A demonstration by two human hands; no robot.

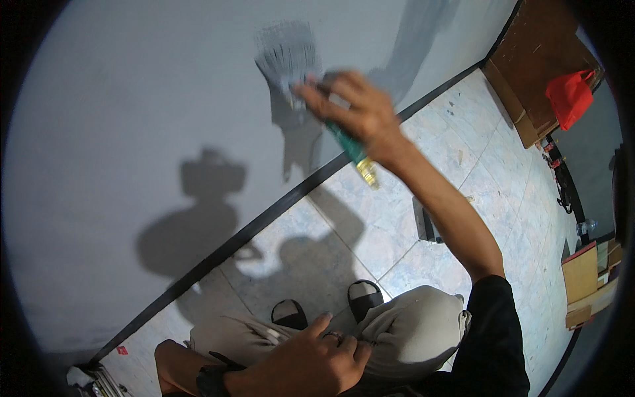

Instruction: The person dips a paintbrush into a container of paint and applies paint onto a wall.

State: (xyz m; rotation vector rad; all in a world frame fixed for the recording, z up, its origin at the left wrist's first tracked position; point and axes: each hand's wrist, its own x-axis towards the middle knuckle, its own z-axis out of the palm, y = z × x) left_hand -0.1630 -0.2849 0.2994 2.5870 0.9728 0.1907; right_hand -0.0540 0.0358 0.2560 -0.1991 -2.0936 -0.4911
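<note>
My right hand (354, 106) grips a wide paintbrush (347, 141) with a green handle and a gold-coloured end. Its grey-coated bristles meet the light grey wall (124, 99), spread against the surface at the upper middle. A darker grey patch of paint (285, 32) shows just above the bristle tips. Motion blurs the fingers and part of the brush. Over my lap, my left hand (302, 360) holds nothing, with the thumb apart and the fingers loosely bent. It wears a ring, and a black watch (213, 379) is on the wrist.
A black baseboard (248, 233) divides the wall from the tiled floor (476, 134). A dark-edged object (427, 223) is partly hidden by my right forearm. A red bag (570, 99) hangs by a brown wooden panel (536, 54). Boxes (583, 278) stand at right; stacked items (101, 381) lie lower left.
</note>
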